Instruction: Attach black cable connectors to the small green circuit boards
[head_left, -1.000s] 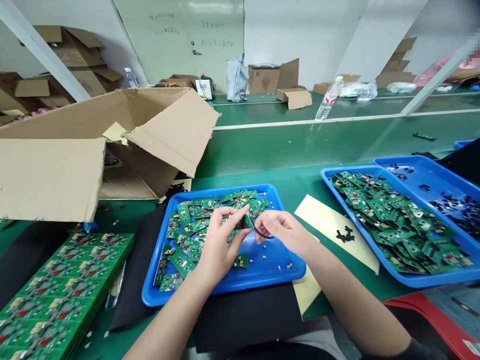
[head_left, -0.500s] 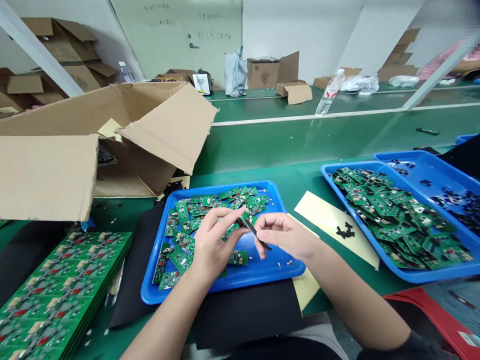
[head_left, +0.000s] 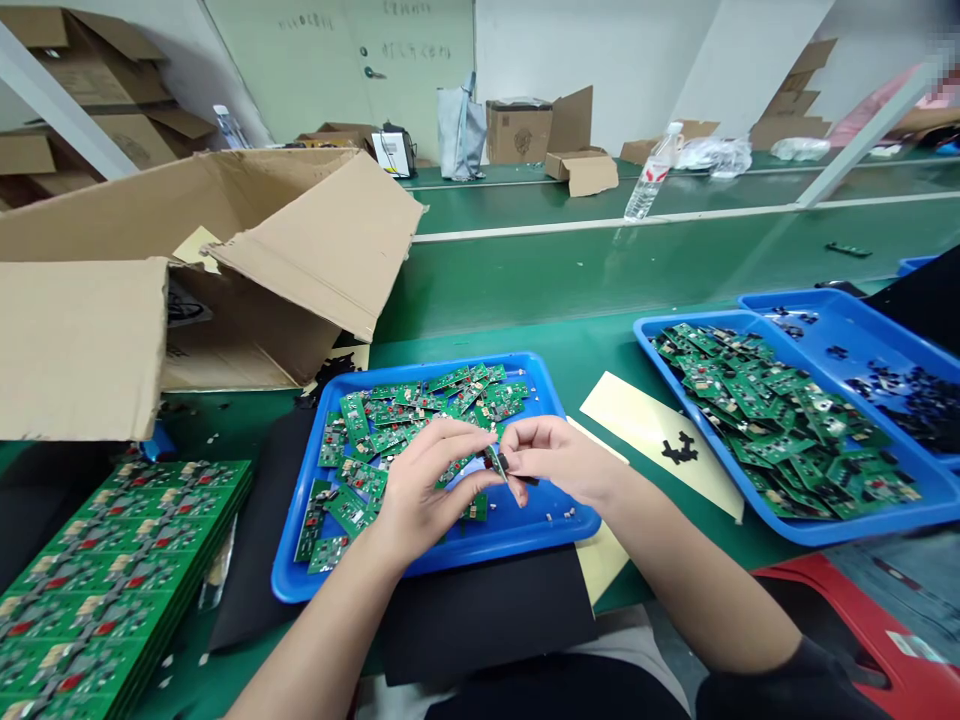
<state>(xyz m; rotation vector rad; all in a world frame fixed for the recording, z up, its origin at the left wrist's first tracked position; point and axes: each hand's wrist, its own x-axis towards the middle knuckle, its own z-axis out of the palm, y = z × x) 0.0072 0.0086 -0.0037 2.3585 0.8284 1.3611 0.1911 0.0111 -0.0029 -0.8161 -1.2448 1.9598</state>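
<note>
The person's left hand (head_left: 427, 483) pinches a small circuit board (head_left: 498, 463) above the left blue tray (head_left: 517, 525). The right hand (head_left: 566, 462) is close beside it, fingers closed on a black piece (head_left: 530, 481) at the board. Yellow paper (head_left: 628, 402) lies right of that tray.

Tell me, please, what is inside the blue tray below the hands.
Loose green circuit boards lie in the blue tray, with small pale bits near its right side. The left hand and right hand cover part of it; what lies behind them cannot be seen.
</note>
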